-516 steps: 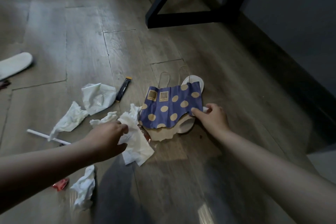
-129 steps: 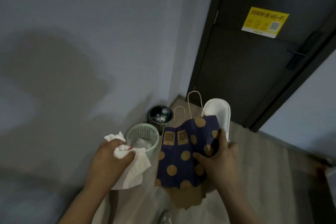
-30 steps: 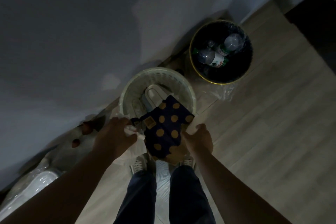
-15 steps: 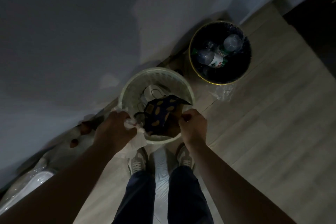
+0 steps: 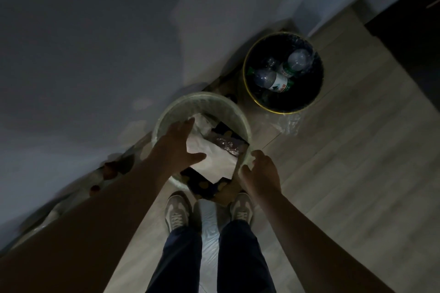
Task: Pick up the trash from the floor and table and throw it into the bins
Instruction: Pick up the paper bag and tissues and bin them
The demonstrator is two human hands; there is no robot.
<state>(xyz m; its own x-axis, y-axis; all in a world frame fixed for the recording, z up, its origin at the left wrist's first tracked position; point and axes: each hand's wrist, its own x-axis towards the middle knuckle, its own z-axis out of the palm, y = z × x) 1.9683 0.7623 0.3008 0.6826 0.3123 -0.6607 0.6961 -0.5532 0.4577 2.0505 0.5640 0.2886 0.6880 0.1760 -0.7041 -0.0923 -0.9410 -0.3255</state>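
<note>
A pale green bin (image 5: 202, 100) stands by the wall. Inside it lie white tissues (image 5: 214, 159) on top of the blue paper bag with tan dots (image 5: 204, 185), whose lower end sticks out over the near rim. My left hand (image 5: 177, 147) hovers over the bin with fingers spread, holding nothing. My right hand (image 5: 260, 173) is at the bin's near right rim, fingers relaxed and empty. A black bin with a gold rim (image 5: 283, 71) stands to the right and holds plastic bottles (image 5: 273, 79).
A grey wall rises just behind both bins. Wooden floor stretches to the right, with a dark door (image 5: 414, 19) at the upper right. Clear plastic (image 5: 288, 123) lies between the bins. My shoes (image 5: 177, 214) stand just before the green bin. Blurred items lie along the wall at left.
Both hands have let go: the tissues dropped from my left hand and the dotted bag from my right into the green bin. My hands now hover open above it.
</note>
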